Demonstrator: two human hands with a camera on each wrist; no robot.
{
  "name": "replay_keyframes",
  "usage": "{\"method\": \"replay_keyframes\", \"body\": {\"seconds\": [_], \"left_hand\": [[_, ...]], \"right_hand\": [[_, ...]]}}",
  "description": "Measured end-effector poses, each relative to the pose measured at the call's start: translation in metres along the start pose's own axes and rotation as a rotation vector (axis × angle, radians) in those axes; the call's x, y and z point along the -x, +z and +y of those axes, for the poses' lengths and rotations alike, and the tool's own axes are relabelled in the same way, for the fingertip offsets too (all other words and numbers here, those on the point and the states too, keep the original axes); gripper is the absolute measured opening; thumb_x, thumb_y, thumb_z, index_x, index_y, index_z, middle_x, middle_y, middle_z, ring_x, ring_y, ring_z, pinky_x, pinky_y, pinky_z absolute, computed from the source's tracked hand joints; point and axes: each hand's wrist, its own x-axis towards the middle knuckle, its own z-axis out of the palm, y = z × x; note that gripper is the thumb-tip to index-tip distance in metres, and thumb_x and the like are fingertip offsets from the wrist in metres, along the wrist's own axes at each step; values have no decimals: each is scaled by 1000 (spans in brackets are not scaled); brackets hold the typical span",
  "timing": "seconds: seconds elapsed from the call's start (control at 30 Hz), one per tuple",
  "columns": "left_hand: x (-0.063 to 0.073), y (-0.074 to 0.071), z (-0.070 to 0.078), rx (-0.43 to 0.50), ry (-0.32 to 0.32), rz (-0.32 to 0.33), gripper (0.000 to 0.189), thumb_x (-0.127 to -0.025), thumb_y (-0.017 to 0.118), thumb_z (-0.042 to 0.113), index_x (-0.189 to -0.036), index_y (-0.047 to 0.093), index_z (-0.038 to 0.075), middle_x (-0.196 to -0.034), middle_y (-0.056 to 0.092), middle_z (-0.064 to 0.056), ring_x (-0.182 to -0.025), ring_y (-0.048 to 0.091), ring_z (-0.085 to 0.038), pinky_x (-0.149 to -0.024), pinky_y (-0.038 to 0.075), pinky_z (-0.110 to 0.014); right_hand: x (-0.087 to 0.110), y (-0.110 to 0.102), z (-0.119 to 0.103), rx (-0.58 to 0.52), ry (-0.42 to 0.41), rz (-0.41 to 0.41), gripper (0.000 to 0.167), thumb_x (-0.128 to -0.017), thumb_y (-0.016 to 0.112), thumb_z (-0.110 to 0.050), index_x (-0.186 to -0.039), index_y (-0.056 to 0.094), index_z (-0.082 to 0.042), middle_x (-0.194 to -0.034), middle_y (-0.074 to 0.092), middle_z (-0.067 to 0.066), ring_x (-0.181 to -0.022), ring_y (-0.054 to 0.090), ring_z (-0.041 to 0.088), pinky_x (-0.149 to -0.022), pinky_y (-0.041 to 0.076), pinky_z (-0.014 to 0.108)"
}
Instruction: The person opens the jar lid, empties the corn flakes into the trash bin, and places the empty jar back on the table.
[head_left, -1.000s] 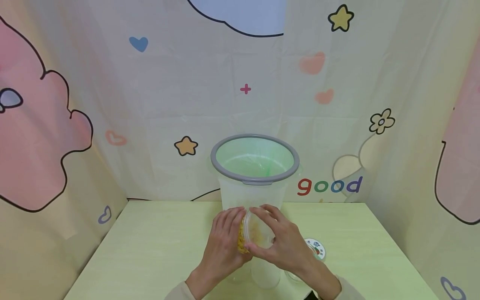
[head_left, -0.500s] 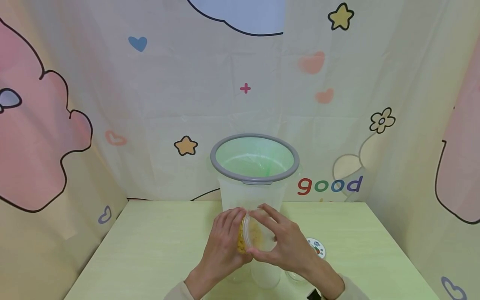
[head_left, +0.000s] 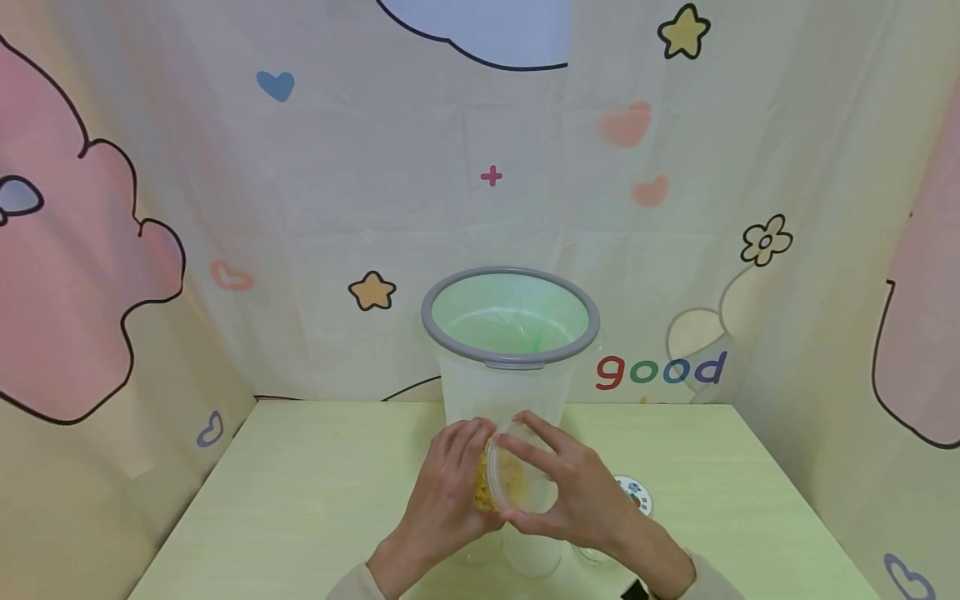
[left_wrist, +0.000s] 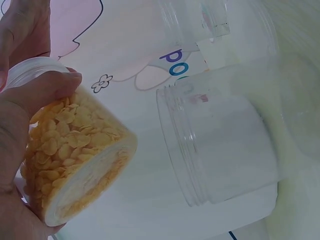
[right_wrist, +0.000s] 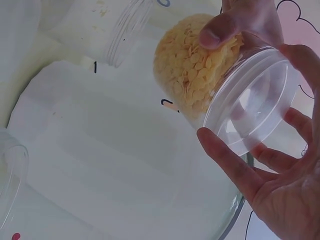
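Observation:
My left hand (head_left: pixel 446 483) grips a clear plastic jar of yellow flakes (left_wrist: pixel 77 145), tilted on its side above the table. The flakes look like corn flakes, and they fill most of the jar. A translucent lid (right_wrist: pixel 250 107) sits on the jar's mouth, facing right. Around the lid's rim, the thumb and fingers of my right hand (head_left: pixel 588 492) hold it at opposite edges. Behind the hands stands a tall pale bucket (head_left: pixel 510 387) with a grey rim. The left palm is hidden in the head view.
Below the hands, a clear jar (head_left: pixel 532 550) stands on the pale yellow table (head_left: pixel 300 500), with other clear containers beside it. A white printed disc (head_left: pixel 633 496) shows behind my right wrist. Patterned cloth (head_left: pixel 337 167) encloses the back and sides.
My right hand has shifted slightly to the right, its fingers spreading wider around the lid. The left hand and the jar stay nearly in place.

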Motion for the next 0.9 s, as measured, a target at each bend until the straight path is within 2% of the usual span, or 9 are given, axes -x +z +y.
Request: {"method": "replay_keyframes", "body": {"seconds": [0.23,0.4,0.63,0.9], "left_hand": [[0,-3,-1,0,4,-27,114,-37,96,37,-134,46,6,-130,55,-6,-116,51,-25,-99,49,-42],[-1,-6,-1,10,-3,-61,110,-41,95,39,-135,47,8,-130,55,-5,-117,52,-24,-100,49,-40],[-1,-8,-2,75,-17,-105,106,-45,95,39,-135,47,10,-131,55,-3,-119,51,-22,-99,50,-37],[0,-9,-3,136,-31,-140,107,-45,95,41,-136,46,12,-128,55,0,-118,51,-19,-98,50,-35]], "right_hand": [[0,-1,2,26,-77,-3,73,-68,85,-43,-133,59,-26,-138,56,10,-114,64,28,-83,59,42],[0,-1,3,41,-117,-9,74,-66,86,-41,-133,58,-25,-138,55,11,-115,63,28,-83,59,43],[1,-3,4,69,-190,-20,77,-62,89,-38,-132,59,-26,-136,56,14,-116,61,30,-84,59,44],[1,-11,6,118,-278,-135,76,-64,89,-37,-132,57,-31,-144,50,9,-128,52,29,-85,59,40]]}}
